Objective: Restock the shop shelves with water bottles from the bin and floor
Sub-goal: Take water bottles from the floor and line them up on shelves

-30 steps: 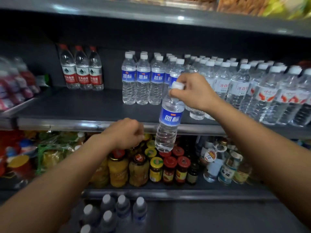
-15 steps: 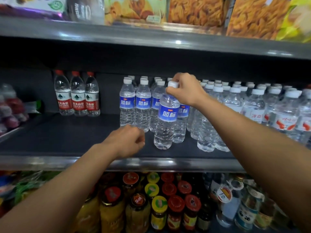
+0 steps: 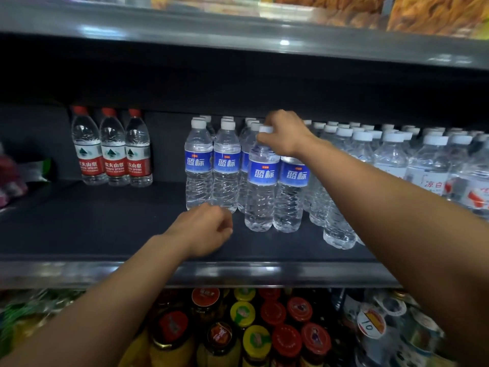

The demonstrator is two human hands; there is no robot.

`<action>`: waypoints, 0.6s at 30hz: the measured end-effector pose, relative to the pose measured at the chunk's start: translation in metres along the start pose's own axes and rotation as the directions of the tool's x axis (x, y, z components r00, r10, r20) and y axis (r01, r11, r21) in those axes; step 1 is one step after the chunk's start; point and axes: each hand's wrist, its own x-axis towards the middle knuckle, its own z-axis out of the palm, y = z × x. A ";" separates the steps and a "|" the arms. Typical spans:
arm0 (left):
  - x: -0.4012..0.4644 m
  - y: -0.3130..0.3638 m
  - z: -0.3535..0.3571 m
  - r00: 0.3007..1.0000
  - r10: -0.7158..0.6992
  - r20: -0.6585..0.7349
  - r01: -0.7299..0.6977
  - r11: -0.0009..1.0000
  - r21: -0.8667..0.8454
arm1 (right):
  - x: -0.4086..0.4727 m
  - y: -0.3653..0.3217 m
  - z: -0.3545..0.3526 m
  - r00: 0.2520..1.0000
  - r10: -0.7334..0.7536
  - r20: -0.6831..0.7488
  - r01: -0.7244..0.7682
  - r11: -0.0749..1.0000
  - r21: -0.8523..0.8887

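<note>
Gripping the white cap, right hand [image 3: 287, 133] stands a ribbed, blue-labelled water bottle [image 3: 260, 181] upright on the dark shelf [image 3: 92, 223]; open room at 9 o'clock. Left hand [image 3: 203, 229] curls loosely, holding nothing.

The right hand [image 3: 287, 135] grips the cap of a blue-label bottle [image 3: 262, 181] standing on the shelf [image 3: 105, 223]; the left hand [image 3: 203, 229], loosely curled, hovers just beside it.
</note>
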 end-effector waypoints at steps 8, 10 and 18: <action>0.003 -0.007 0.002 1.000 -0.015 -0.002 0.015 1.000 0.021 | 0.007 0.001 0.004 1.000 0.027 0.005 -0.027 0.999 -0.033; 0.002 -0.006 0.000 1.000 -0.016 -0.008 0.016 1.000 0.019 | 0.005 -0.001 0.003 1.000 0.021 0.014 -0.020 0.998 -0.054; -0.013 0.006 -0.013 0.999 -0.009 -0.039 0.009 1.000 0.005 | -0.037 -0.012 -0.007 0.999 -0.033 -0.005 0.033 0.999 -0.041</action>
